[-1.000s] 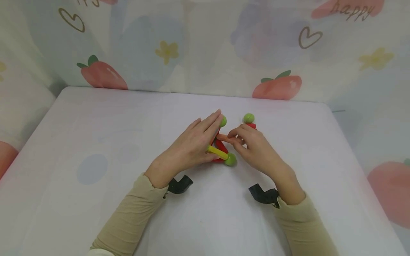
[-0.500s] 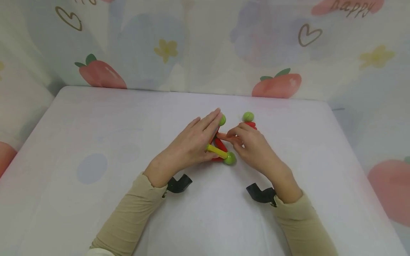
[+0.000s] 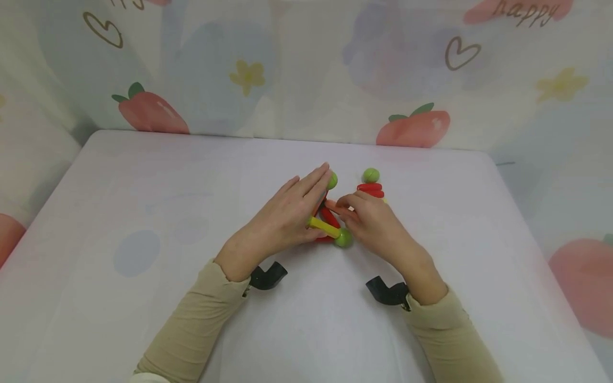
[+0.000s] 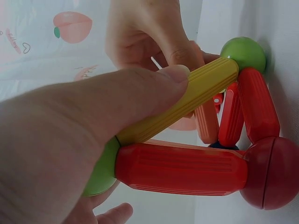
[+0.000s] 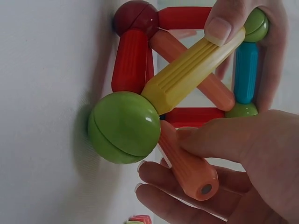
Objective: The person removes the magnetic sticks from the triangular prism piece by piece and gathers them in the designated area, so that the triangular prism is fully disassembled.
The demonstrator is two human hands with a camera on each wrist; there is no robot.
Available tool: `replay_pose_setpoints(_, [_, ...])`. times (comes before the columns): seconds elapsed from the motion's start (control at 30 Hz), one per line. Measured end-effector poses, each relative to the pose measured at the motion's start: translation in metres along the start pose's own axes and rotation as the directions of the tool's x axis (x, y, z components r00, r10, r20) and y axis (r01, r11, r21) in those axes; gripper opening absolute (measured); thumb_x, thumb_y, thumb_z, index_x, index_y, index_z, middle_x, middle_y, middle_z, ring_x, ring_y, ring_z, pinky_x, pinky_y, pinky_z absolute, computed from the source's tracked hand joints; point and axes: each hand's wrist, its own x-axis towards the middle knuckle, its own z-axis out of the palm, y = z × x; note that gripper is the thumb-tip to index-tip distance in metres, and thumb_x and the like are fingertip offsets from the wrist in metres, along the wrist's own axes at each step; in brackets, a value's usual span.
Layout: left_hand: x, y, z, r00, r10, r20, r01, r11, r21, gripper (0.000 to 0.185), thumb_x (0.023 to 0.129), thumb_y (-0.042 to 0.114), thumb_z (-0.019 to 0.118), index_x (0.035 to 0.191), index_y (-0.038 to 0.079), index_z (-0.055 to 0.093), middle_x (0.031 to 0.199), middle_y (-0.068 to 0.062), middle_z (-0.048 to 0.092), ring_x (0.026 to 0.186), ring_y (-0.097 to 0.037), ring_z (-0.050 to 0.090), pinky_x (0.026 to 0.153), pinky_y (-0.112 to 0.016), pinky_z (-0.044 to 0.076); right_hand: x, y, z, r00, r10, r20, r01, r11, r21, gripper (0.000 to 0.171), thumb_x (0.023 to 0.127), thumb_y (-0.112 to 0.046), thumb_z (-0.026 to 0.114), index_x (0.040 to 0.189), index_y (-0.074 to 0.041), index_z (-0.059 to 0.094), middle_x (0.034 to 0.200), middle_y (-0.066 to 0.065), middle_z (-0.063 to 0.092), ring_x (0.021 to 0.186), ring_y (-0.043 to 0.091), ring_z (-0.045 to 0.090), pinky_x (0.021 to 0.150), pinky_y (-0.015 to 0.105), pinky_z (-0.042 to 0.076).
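Note:
A frame of magnetic building sticks and balls stands on the white table. My left hand (image 3: 287, 213) grips it, the thumb on a yellow stick (image 4: 196, 93) and the fingers behind a blue stick (image 5: 246, 70). Red sticks (image 4: 182, 169), green balls (image 5: 124, 127) and a dark red ball (image 4: 271, 172) make up other parts; another orange stick (image 5: 170, 45) slants across. Between thumb and fingers, my right hand (image 3: 380, 226) pinches an orange stick (image 5: 189, 163). Its far end reaches a dark blue ball (image 4: 223, 146) low in the frame; whether they touch I cannot tell.
Past my right hand lie a loose green ball (image 3: 371, 175) and red sticks (image 3: 370, 190), with a bit of yellow beside them. Black curved pieces (image 3: 269, 275) project from both wrists. A printed cloth (image 3: 297, 69) hangs behind the table's far edge.
My right hand has shifted slightly left and nearer the frame with the orange stick, uncovering more of the red sticks behind it. My left hand stays in place on the frame.

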Motion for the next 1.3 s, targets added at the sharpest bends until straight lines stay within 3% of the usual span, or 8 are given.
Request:
replay_pose_setpoints(0.43, [0.000, 0.002, -0.002, 1.000, -0.015, 0.017, 0.016, 1.000, -0.016, 0.100, 0.081, 0.036, 0.082, 0.156, 0.002, 0.024, 0.163, -0.012, 0.027, 0.149, -0.020, 0.032, 0.119, -0.049, 0.032, 0.002, 0.001, 0.002, 0.995, 0.073, 0.064, -0.071, 0.997, -0.031, 0.029, 0.092, -0.018, 0.071, 0.114, 0.000, 0.068, 0.099, 0.012, 0.072, 0.080, 0.022, 0.063, 0.075, 0.038, 0.059])
replay_pose_setpoints(0.6, [0.000, 0.002, -0.003, 1.000, -0.016, 0.022, 0.016, 1.000, -0.007, 0.101, 0.081, 0.036, 0.082, 0.156, 0.002, 0.024, 0.164, -0.012, 0.026, 0.149, -0.020, 0.032, 0.119, -0.048, 0.032, 0.000, 0.004, -0.001, 0.996, 0.076, 0.040, -0.074, 0.996, -0.048, 0.032, 0.092, -0.017, 0.071, 0.117, 0.002, 0.067, 0.104, 0.015, 0.071, 0.086, 0.027, 0.065, 0.079, 0.042, 0.059])
replay_pose_setpoints(1.03, [0.001, 0.002, -0.003, 0.998, -0.035, 0.049, 0.037, 0.999, -0.027, 0.102, 0.081, 0.035, 0.082, 0.157, 0.003, 0.021, 0.165, -0.010, 0.023, 0.150, -0.018, 0.029, 0.121, -0.047, 0.030, -0.008, 0.017, -0.016, 0.995, 0.073, -0.074, -0.077, 0.996, -0.052, 0.032, 0.084, 0.008, 0.069, 0.116, 0.007, 0.063, 0.108, 0.019, 0.059, 0.092, 0.031, 0.058, 0.084, 0.047, 0.056])
replay_pose_setpoints(1.3, [0.001, 0.002, -0.003, 0.998, -0.035, 0.053, 0.036, 0.999, -0.019, 0.103, 0.082, 0.038, 0.081, 0.157, 0.003, 0.021, 0.165, -0.010, 0.023, 0.151, -0.018, 0.027, 0.121, -0.047, 0.030, -0.010, 0.028, -0.024, 0.994, 0.092, -0.064, -0.098, 0.989, -0.110, 0.025, 0.084, 0.004, 0.071, 0.108, 0.004, 0.063, 0.102, 0.018, 0.059, 0.087, 0.030, 0.058, 0.081, 0.046, 0.057])
